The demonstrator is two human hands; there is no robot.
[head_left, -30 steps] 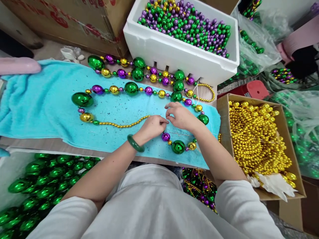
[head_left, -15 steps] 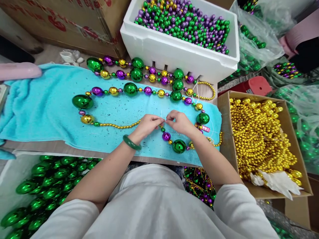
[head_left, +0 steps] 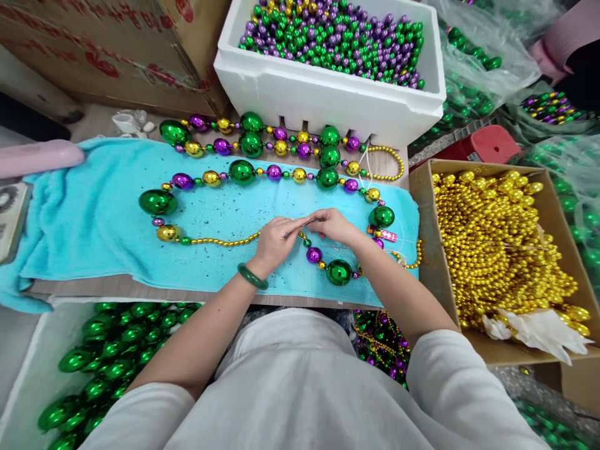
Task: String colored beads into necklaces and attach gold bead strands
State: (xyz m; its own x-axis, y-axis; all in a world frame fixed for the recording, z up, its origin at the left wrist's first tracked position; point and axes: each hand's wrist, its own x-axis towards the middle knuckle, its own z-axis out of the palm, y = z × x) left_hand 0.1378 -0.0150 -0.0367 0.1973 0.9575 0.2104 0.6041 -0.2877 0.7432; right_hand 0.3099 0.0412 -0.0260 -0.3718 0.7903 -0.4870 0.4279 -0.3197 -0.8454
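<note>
A bead necklace (head_left: 242, 172) of green, purple and gold beads lies in a loop on the turquoise towel (head_left: 107, 206). Its run of small gold beads (head_left: 225, 242) passes under my left hand (head_left: 277, 239), which is closed, thumb and fingers pinching at the join. My right hand (head_left: 332, 225) is closed too, its fingertips meeting the left ones over the necklace's string ends. The fingers hide the string itself. Just below them hang a small green bead and a purple bead (head_left: 314, 255). A red-and-white tag (head_left: 388, 235) lies beyond my right forearm.
More big-bead strands (head_left: 251, 144) lie along the towel's far edge. Behind stands a white foam box (head_left: 328, 87) of green and purple beads. A carton (head_left: 560, 212) of gold bead strands is at the right. Large green beads (head_left: 112, 350) fill a container at lower left.
My hands have drawn together, the right fingertips moving left onto the left ones. The white string end that stood up between them no longer shows. The view has shifted slightly.
</note>
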